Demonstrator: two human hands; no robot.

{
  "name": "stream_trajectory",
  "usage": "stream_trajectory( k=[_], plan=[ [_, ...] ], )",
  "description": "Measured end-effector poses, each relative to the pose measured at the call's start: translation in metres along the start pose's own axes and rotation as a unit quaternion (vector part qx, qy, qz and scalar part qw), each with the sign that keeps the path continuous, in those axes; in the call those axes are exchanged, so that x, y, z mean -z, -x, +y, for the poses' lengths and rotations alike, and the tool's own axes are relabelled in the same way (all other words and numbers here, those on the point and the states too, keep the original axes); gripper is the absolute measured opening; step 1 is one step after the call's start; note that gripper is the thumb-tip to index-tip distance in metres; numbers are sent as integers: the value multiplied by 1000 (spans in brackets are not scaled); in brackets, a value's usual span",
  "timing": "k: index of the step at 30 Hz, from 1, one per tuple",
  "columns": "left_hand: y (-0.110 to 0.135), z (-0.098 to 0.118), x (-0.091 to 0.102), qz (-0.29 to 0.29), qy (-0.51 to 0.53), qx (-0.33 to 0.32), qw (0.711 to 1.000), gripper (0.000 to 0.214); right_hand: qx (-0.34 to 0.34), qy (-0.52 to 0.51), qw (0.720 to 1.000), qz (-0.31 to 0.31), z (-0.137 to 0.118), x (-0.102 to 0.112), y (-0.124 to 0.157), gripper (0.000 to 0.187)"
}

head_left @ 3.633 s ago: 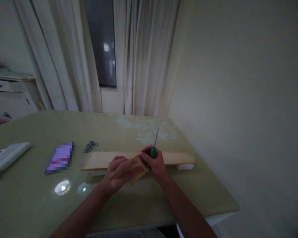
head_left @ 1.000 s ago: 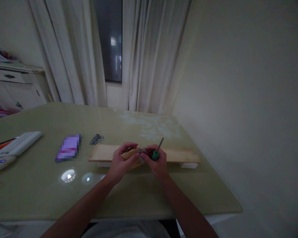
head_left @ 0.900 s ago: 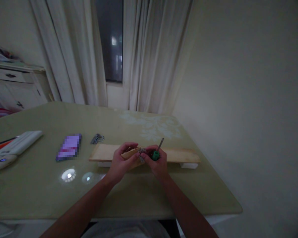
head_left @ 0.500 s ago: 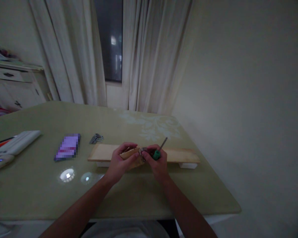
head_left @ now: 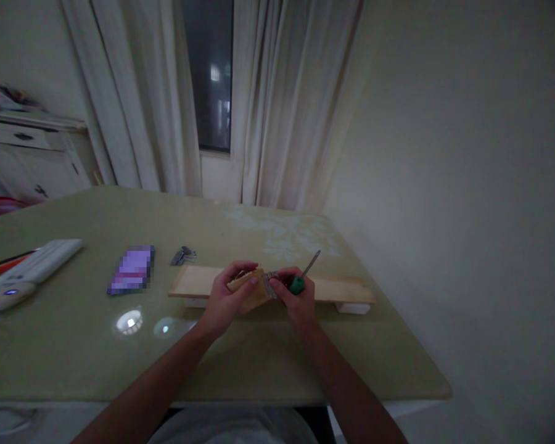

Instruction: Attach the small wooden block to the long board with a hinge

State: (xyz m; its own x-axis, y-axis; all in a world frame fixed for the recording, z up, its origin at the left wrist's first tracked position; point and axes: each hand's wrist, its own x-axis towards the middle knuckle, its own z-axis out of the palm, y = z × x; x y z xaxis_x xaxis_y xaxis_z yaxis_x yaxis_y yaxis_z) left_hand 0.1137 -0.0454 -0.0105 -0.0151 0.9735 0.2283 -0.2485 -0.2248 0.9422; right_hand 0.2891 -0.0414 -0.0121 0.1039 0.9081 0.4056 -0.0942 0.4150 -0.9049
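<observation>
Tan wooden long flat plank point(head_left: 342, 290) = ref; sits raised on 2 white blocks, one near each end (R block point(head_left: 354, 308), L block point(head_left: 195, 303)), all on the green glossy tabletop point(head_left: 240, 376).

L hand point(head_left: 224, 302) grips a small tan wooden piece point(head_left: 254, 299), thumb on near face, fingers round the back. Piece is held tilted in front of plank's mid-section, hiding part of it; can't tell if they touch.

R hand point(head_left: 300, 299) holds a green-handled metal-shaft screwdriver point(head_left: 297, 285) tucked in palm, tip up + away to R, over plank's R half. Same hand's thumb presses a silver metal hinge-like part point(head_left: 270, 283) against piece's R end, btwn the hands. Exact seating too small to tell.

Loose grey metal hardware pile point(head_left: 182, 256): just behind plank's far L corner. Purple flat rectangular item point(head_left: 132, 269), pixelated: L of plank, apart. White elongated casing w/ rounded end point(head_left: 41, 262): well L of plank, orange stick point(head_left: 4, 266) behind it.
</observation>
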Motion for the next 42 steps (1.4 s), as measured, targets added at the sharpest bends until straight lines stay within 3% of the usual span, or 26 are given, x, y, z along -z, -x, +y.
stream_trajectory(
  k=[11,26,32,42],
  plan=[
    [1,2,-2,-17,-46,-9,999,48,25,2,1000,-16,-4,-3,2,22],
    [0,3,-1,35,-44,-7,998,49,-11,-6,998,-59,6,0,3,30],
    [-1,0,-1,-3,3,37,999,56,5,-15,998,-67,4,1,3,27],
    [-2,-3,-3,-24,7,72,997,43,22,4,998,-52,3,1,2,24]
  ],
)
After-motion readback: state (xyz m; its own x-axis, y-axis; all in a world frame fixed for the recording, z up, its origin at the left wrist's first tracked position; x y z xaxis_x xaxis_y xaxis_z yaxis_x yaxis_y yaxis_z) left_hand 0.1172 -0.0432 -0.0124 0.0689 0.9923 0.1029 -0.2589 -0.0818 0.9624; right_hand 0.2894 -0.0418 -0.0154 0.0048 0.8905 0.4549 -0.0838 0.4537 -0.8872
